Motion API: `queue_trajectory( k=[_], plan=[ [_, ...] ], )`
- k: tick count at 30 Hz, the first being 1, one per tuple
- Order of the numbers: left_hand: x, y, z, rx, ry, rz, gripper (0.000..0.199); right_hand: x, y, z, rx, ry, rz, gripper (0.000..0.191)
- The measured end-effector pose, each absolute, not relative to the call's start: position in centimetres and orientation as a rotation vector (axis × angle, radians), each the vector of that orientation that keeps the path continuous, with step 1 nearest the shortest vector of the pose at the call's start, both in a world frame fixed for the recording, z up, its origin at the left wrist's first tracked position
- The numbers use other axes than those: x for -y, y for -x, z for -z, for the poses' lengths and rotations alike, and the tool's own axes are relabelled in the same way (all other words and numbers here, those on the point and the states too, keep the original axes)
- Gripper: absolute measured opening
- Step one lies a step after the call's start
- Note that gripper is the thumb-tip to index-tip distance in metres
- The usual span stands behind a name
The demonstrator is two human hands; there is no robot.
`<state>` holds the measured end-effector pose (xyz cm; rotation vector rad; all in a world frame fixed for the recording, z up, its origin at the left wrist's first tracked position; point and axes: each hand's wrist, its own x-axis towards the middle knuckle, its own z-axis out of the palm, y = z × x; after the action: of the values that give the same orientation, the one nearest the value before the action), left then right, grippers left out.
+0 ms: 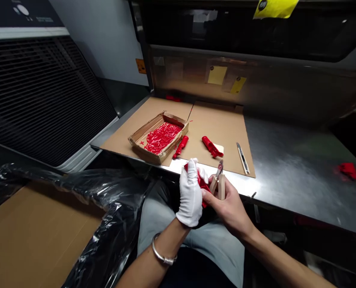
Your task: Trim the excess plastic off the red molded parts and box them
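Cutter (243, 159) — right of red parts (212, 147) — unobstructed.

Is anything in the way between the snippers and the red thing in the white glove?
Nothing that I can see. The right hand holds the snippers close beside the red part, which the gloved left hand grips.

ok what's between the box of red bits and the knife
The head view shows a red part close beside the box, then, farther right, a second red part with a small pale piece next to it, before the knife.
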<state>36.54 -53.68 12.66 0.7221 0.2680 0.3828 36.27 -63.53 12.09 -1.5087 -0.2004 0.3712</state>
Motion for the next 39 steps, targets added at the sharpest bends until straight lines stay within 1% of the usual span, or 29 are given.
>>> queue_trajectory(
  k=[4,6,8,11,14,21,30,35,39],
  plan=[
    [51.9,-35.4,-14.7,-0.255,-0.549,-0.238,0.020,64.8,-36.7,-14.8,0.380,1.675,-0.457,0.030],
    [50.6,-34.7,-15.6,-0.253,-0.459,-0.159,0.018,66.2,-37.0,-16.3,0.577,1.827,-0.486,0.029],
    [49.5,-34.2,-16.0,-0.260,-0.403,-0.085,0.019,67.5,-37.2,-17.6,0.854,2.052,-0.396,0.033],
    [48.5,-33.7,-15.8,-0.269,-0.339,0.027,0.021,68.6,-37.6,-18.9,1.307,2.342,-0.170,0.048],
    [48.3,-33.5,-15.1,-0.262,-0.309,0.068,0.018,68.5,-37.8,-19.5,1.548,2.499,-0.047,0.049],
    [48.8,-33.5,-14.9,-0.248,-0.471,0.041,0.016,67.1,-37.8,-20.3,1.721,2.651,0.213,0.044],
    [49.4,-33.2,-15.1,-0.294,-0.742,0.018,0.015,65.5,-36.8,-21.1,1.813,2.743,0.429,0.041],
    [49.6,-33.2,-14.8,-0.336,-0.745,0.027,0.015,65.1,-36.4,-20.8,1.818,2.778,0.450,0.040],
    [49.6,-33.2,-14.1,-0.320,-0.729,0.094,0.021,65.3,-36.7,-20.3,1.866,2.738,0.456,0.035]
  ],
)
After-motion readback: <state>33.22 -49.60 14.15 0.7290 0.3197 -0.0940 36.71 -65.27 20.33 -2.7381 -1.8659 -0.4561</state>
